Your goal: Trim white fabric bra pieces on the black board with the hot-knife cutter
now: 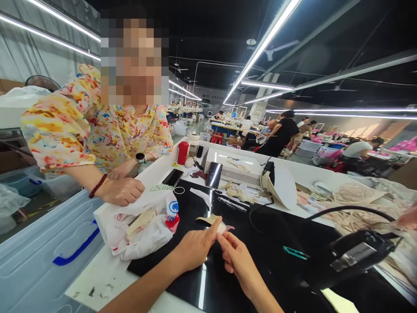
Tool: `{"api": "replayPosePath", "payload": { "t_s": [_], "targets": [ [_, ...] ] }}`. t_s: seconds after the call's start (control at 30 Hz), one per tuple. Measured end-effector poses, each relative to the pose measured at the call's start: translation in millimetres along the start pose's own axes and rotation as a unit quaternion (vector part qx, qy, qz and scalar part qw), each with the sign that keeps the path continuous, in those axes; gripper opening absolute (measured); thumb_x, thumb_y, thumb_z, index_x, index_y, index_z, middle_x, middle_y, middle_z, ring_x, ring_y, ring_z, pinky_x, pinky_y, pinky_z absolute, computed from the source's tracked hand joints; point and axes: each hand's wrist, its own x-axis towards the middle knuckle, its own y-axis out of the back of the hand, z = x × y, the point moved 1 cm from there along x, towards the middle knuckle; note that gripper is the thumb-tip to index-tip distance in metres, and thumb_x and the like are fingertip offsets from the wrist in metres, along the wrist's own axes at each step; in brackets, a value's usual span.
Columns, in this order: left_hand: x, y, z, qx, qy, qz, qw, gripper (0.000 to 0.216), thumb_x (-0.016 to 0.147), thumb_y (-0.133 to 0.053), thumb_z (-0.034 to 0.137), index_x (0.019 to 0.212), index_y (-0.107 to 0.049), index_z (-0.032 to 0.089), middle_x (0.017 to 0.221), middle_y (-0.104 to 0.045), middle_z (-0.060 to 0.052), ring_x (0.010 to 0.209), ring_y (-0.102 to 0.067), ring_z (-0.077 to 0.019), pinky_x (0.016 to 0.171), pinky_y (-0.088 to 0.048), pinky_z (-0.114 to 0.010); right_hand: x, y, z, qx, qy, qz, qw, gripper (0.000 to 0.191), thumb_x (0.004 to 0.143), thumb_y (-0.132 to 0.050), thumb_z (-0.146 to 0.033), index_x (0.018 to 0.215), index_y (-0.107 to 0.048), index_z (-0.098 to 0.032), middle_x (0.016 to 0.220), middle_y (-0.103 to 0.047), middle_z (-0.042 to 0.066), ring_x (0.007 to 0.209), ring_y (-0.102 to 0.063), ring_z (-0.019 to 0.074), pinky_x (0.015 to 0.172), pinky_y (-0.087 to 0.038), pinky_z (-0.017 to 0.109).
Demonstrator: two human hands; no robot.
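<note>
My left hand [194, 248] and my right hand [237, 256] meet above the shiny black work surface [182, 265]. Between their fingertips is a small pale piece [222, 228]; its material is hard to make out. My left index finger lies along it, while my right thumb and fingers pinch its near edge. A thin pink strip [230, 228] sticks out on the right side. Just beyond my left fingers is a curved beige piece [207, 218]; whether it joins the pale one, I cannot tell. Pens [233, 204] lie farther back.
A white plastic bag [143, 237] with scraps stands at left, beside a co-worker's hands [122, 191]. At right are a black device [355, 256], a teal-handled tool [295, 252] and another hand [408, 217]. Phones, a red container [183, 153] and beige scraps [243, 191] line the back.
</note>
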Motion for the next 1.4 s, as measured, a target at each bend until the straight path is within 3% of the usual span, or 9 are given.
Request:
{"api": "replayPosePath", "payload": {
  "t_s": [0.23, 0.33, 0.67, 0.93, 1.13, 1.4],
  "targets": [
    [0, -1, -10, 0.029, -0.017, -0.036, 0.999, 0.058, 0.086, -0.044, 0.006, 0.141, -0.052, 0.023, 0.098, -0.063, -0.007, 0.086, -0.055, -0.0235, 0.090, -0.044, -0.036, 3, -11, 3, 0.107, -0.058, 0.003, 0.993, 0.048, 0.064, -0.091, -0.049, 0.092, -0.064, -0.020, 0.064, -0.035, -0.011, 0.045, -0.026, -0.0001, 0.037, -0.021, 0.010],
    [0, 1, -9, 0.046, -0.020, -0.042, 0.998, 0.060, 0.085, -0.043, 0.005, 0.141, -0.053, 0.023, 0.097, -0.062, -0.007, 0.085, -0.052, -0.0233, 0.091, -0.043, -0.036, 7, -14, 5, 0.142, -0.084, 0.015, 0.986, 0.043, 0.067, -0.089, -0.044, 0.086, -0.061, -0.019, 0.063, -0.038, -0.011, 0.043, -0.027, -0.0005, 0.036, -0.019, 0.009],
    [-1, 0, -13, 0.188, -0.065, -0.045, 0.979, 0.072, 0.087, -0.037, 0.000, 0.153, -0.037, 0.027, 0.100, -0.062, -0.008, 0.084, -0.054, -0.0244, 0.082, -0.041, -0.034, 14, -14, 7, 0.198, -0.074, 0.075, 0.974, 0.047, 0.066, -0.090, -0.047, 0.082, -0.054, -0.021, 0.060, -0.041, -0.011, 0.043, -0.030, 0.0012, 0.036, -0.019, 0.010],
    [0, -1, -18, 0.198, -0.033, -0.045, 0.979, 0.073, 0.090, -0.036, 0.002, 0.158, -0.030, 0.027, 0.108, -0.065, -0.011, 0.089, -0.056, -0.0260, 0.082, -0.043, -0.037, 10, -9, 15, 0.216, -0.046, 0.092, 0.971, 0.047, 0.066, -0.088, -0.054, 0.085, -0.061, -0.021, 0.069, -0.054, -0.006, 0.050, -0.045, 0.0041, 0.036, -0.036, 0.012],
    [0, -3, -19, 0.138, 0.003, -0.037, 0.990, 0.073, 0.089, -0.037, 0.002, 0.158, -0.030, 0.026, 0.113, -0.066, -0.013, 0.098, -0.059, -0.0270, 0.091, -0.045, -0.043, 6, -10, 20, 0.234, -0.039, 0.104, 0.966, 0.047, 0.067, -0.085, -0.054, 0.094, -0.066, -0.021, 0.071, -0.057, -0.004, 0.054, -0.053, 0.0072, 0.039, -0.047, 0.015],
    [3, 6, -1, -0.021, 0.051, -0.047, 0.997, 0.070, 0.095, -0.039, 0.010, 0.161, -0.019, 0.023, 0.140, -0.057, -0.014, 0.121, -0.057, -0.0252, 0.108, -0.041, -0.045, -2, -14, 17, 0.229, -0.015, 0.092, 0.969, 0.047, 0.068, -0.083, -0.044, 0.106, -0.068, -0.023, 0.083, -0.064, -0.002, 0.060, -0.054, 0.0083, 0.043, -0.051, 0.016]
  ]
}}
